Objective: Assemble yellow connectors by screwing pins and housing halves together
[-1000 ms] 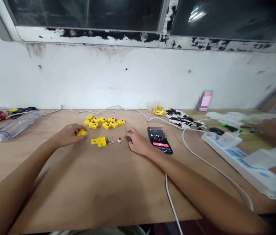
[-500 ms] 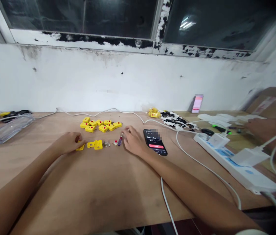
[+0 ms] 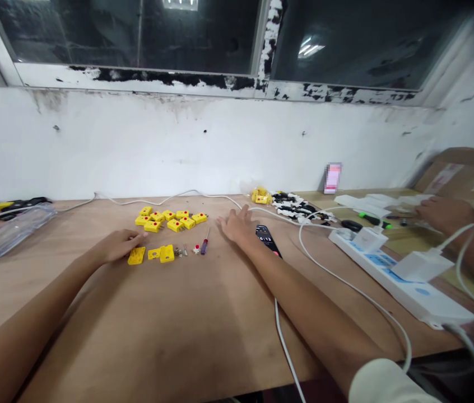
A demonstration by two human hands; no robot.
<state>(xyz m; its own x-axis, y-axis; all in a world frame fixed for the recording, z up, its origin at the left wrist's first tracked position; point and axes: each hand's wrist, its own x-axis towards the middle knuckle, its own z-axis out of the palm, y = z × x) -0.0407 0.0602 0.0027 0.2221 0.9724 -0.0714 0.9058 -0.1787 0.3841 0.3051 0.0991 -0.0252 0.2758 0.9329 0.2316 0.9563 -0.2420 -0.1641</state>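
My left hand (image 3: 122,246) rests on the wooden table with its fingers stretched out, just behind a flat yellow plastic piece (image 3: 136,256). Right of that piece lie a smaller yellow part (image 3: 153,254) and a yellow half-shell (image 3: 167,253). Small metal parts (image 3: 181,252), a red-and-white button (image 3: 196,249) and a screwdriver (image 3: 204,245) with a purple handle continue the row. My right hand (image 3: 237,224) lies palm down with fingers spread, holding nothing, beside a phone (image 3: 267,239) that my wrist partly covers. Behind the row sit several yellow plug-like units (image 3: 170,218) with red buttons.
A bag of yellow parts (image 3: 261,195) and a pile of black-and-white parts (image 3: 300,207) lie at the back. Right are a white power strip (image 3: 405,280), cables and another person's hand (image 3: 438,212). A clear bottle (image 3: 14,232) lies left; a second phone (image 3: 332,178) leans on the wall.
My right hand has moved right and away from the screwdriver, now covering part of the phone. My left hand has drawn back off the yellow piece, which shows more fully.
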